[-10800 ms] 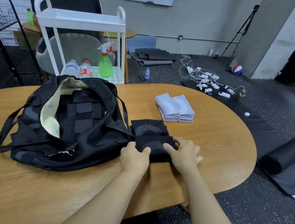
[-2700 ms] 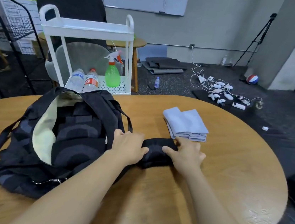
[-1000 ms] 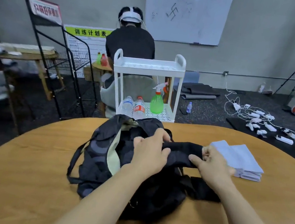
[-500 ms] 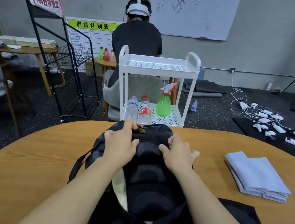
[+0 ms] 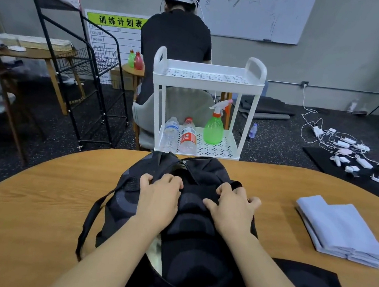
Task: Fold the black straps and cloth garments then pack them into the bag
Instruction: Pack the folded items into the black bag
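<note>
Since half a second ago both hands have slid nearer along the black duffel bag point(image 5: 187, 233), which sits mid-worktop toward the near edge; the left hand point(image 5: 159, 199) and right hand point(image 5: 233, 209) press curled fingers into the dark strap bundle at its opening, though the grip is hard to read. Packing is underway; next comes the folded pale cloths point(image 5: 340, 231) by the right edge and the black piece point(image 5: 314, 285) at the near right.

bare table point(image 5: 32, 207) left, folded cloths point(image 5: 339, 233) right

Both forearms are bare, with no sleeves in view; the left hand point(image 5: 158, 196) and right hand point(image 5: 233, 208) wear no gloves, rings or watch.
</note>
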`<action>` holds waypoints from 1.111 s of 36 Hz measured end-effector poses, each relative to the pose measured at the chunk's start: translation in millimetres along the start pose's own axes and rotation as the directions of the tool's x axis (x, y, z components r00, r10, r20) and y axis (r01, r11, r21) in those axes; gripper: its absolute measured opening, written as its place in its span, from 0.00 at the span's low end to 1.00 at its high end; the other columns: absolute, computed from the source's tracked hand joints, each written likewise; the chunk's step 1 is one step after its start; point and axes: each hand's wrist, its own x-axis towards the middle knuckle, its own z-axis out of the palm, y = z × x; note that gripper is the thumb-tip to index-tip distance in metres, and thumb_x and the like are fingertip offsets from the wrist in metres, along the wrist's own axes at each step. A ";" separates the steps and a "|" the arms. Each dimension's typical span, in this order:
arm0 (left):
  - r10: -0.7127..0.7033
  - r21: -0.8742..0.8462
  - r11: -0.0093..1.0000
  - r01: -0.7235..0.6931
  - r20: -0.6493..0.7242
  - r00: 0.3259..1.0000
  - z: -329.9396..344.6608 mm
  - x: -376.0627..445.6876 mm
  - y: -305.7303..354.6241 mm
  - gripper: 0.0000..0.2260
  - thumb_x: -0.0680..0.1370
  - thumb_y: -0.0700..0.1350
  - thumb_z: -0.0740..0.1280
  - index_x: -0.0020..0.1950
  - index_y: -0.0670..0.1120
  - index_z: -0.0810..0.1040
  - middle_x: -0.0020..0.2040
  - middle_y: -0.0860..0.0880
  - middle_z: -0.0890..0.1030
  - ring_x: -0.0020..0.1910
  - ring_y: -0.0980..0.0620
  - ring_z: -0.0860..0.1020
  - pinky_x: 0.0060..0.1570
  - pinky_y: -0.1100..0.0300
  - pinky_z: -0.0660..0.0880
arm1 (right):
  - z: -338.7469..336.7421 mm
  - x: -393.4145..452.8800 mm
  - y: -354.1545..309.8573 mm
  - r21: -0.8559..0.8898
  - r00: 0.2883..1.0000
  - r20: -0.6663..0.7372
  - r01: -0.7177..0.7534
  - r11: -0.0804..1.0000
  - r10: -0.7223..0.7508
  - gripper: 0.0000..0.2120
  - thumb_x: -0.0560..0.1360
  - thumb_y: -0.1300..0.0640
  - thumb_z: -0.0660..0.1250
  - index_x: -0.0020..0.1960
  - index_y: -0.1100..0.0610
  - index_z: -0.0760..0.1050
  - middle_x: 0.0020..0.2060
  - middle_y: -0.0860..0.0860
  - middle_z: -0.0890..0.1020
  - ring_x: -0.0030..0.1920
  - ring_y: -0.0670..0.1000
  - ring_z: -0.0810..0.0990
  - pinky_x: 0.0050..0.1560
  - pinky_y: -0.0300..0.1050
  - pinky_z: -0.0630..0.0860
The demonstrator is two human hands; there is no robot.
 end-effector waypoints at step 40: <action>0.109 0.169 0.971 -0.170 0.320 0.941 15.4 -38.8 38.2 0.40 0.67 0.59 0.22 0.80 0.54 0.39 0.81 0.46 0.41 0.79 0.47 0.38 0.66 0.39 0.25 | -31.1 39.0 4.7 -0.536 0.954 -0.096 0.192 0.822 -0.285 0.22 0.74 0.64 0.49 0.66 0.58 0.68 0.55 0.54 0.75 0.55 0.55 0.73 0.53 0.49 0.66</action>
